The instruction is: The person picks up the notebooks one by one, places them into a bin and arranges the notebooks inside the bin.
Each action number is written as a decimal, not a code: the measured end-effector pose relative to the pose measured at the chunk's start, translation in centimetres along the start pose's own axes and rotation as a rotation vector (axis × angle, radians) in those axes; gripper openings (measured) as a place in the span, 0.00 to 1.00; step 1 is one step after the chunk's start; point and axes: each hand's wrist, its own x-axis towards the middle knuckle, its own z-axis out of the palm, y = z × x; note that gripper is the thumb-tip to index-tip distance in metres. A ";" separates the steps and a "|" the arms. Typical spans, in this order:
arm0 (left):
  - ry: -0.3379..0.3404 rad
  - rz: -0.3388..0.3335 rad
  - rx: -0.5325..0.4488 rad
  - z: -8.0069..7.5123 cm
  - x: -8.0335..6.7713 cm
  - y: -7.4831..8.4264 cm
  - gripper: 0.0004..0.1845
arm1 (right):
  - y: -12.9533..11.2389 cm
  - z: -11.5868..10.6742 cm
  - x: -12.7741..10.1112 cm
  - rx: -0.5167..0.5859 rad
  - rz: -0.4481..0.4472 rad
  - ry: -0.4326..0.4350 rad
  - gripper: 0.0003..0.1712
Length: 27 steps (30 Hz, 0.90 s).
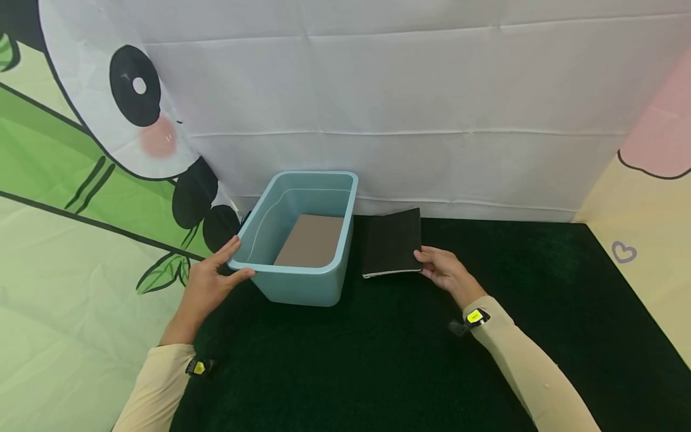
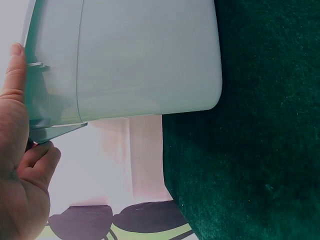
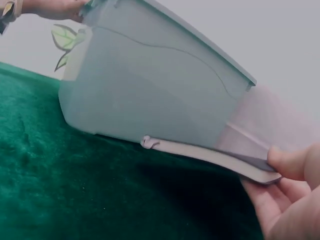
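Observation:
A light blue plastic bin (image 1: 297, 282) stands on dark green carpet, with a brown flat book (image 1: 311, 241) lying in its bottom. My left hand (image 1: 213, 277) holds the bin's near left corner, thumb on the rim; the left wrist view shows the bin's outer wall (image 2: 145, 55) with that hand (image 2: 20, 165) at the rim. To the right of the bin lies a black notebook (image 1: 391, 242). My right hand (image 1: 441, 268) pinches its near right corner; the right wrist view shows the notebook's page edge (image 3: 205, 154) lifted slightly, with fingers (image 3: 292, 165) on it and the bin (image 3: 150, 90) behind it.
A white fabric backdrop (image 1: 410, 108) with a panda print (image 1: 135, 102) hangs right behind the bin and notebook. The green carpet (image 1: 378, 360) stretches toward me and to the right. A pale yellow panel (image 1: 648, 264) borders the carpet on the right.

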 end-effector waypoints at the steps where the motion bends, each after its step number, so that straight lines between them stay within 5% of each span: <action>1: -0.002 0.000 -0.002 0.0 0.0 0.0 0.42 | 0.0 -0.1 -0.2 0.023 -0.004 -0.016 0.40; 12: -0.007 -0.002 0.003 -0.1 0.0 0.1 0.42 | -2.5 -1.1 -4.2 0.150 -0.116 -0.171 0.40; 20: -0.001 -0.003 0.002 -0.2 0.0 0.4 0.42 | -4.8 -1.3 -7.1 0.185 -0.209 -0.271 0.12; 27: -0.005 0.008 0.005 -0.2 0.0 0.4 0.42 | -7.1 0.1 -8.6 0.205 -0.259 -0.325 0.09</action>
